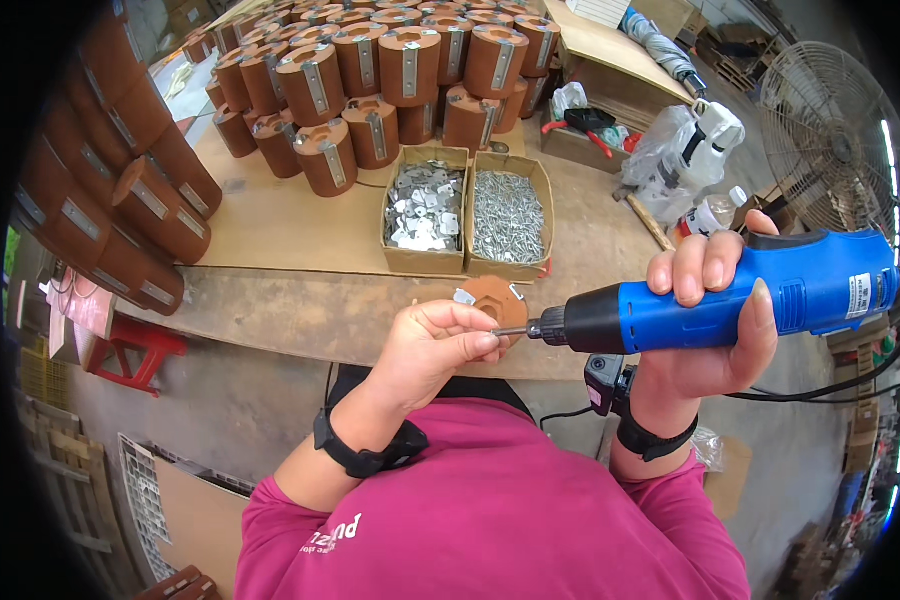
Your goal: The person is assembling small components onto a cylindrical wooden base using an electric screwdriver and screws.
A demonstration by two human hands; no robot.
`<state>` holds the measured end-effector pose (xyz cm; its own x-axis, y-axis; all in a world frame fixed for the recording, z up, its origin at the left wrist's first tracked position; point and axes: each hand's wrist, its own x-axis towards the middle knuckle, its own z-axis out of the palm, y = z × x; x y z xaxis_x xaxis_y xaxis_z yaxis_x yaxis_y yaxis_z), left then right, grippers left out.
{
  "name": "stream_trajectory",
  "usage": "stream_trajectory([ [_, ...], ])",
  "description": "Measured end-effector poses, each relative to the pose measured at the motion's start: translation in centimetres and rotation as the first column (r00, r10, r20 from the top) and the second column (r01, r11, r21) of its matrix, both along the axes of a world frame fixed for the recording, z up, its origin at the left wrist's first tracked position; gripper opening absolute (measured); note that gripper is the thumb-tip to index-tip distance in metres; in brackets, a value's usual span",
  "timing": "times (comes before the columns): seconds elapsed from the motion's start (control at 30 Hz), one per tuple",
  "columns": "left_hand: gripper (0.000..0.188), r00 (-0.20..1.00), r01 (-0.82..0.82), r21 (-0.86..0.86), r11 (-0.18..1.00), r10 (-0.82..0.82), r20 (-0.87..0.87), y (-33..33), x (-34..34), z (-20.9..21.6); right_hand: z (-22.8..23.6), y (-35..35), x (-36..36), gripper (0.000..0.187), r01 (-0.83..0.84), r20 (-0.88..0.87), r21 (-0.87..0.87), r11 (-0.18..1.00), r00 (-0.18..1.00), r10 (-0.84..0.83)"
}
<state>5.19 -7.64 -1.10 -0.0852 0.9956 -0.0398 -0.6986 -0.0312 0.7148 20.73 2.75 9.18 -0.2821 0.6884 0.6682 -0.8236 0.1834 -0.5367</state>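
Note:
My right hand (715, 300) is wrapped round a blue electric screwdriver (710, 305) with a black nose, held level so that its bit points left. At the tip of the bit (513, 331), the thumb and fingers of my left hand (435, 340) are pinched together; whatever small piece they hold is hidden. Just beyond them a round red-brown block (495, 298) with a recess in its top stands at the table's near edge, partly covered by my left hand. Small metal pieces (464, 297) show at its rim.
Two cardboard boxes hold flat metal plates (422, 205) and screws (508, 215). Many brown cylinders (410, 65) with metal strips are stacked behind, more (165, 210) at left. A hammer (650, 220), a bottle (715, 212) and a large fan (840, 140) are at right; a red stool (140, 350) stands lower left.

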Motion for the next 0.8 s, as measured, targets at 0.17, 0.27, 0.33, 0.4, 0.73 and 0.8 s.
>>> stream_trajectory([
  [0.17, 0.008, 0.916, -0.068, -0.035, 0.997, 0.048, -0.398, 0.1, 0.2, 0.3, 0.2, 0.0, -0.2, 0.053, -0.063, 0.089, 0.122, 0.991, 0.995, 0.052],
  [0.27, 0.007, 0.514, -0.065, 0.277, 0.959, 0.270, -0.814, 0.8, 0.0, 0.9, 0.7, -0.6, -0.8, 0.055, -0.049, 0.102, 0.046, 0.998, 0.994, 0.044],
  [0.33, 0.008, 0.283, -0.092, 0.452, 0.887, 0.459, -0.842, 1.1, 0.2, 1.4, 0.7, -0.7, -1.4, 0.054, -0.016, 0.176, 0.009, 1.000, 0.984, 0.014],
  [0.4, 0.012, 0.237, -0.093, 0.449, 0.889, 0.458, -0.857, 1.0, 0.2, 0.9, 0.2, -0.6, -2.1, 0.051, 0.069, 0.251, 0.123, 0.990, 0.963, -0.098],
  [0.73, 0.033, 0.102, -0.098, 0.364, 0.926, 0.373, -0.922, -0.7, 1.3, -1.1, -0.8, -1.3, -3.5, 0.049, 0.242, 0.497, 0.038, 0.969, 0.837, -0.229],
  [0.8, 0.034, 0.097, -0.096, 0.356, 0.930, 0.365, -0.926, -0.7, 1.3, -1.3, -1.2, -1.1, -3.5, 0.047, 0.262, 0.509, 0.102, 0.960, 0.815, -0.276],
])
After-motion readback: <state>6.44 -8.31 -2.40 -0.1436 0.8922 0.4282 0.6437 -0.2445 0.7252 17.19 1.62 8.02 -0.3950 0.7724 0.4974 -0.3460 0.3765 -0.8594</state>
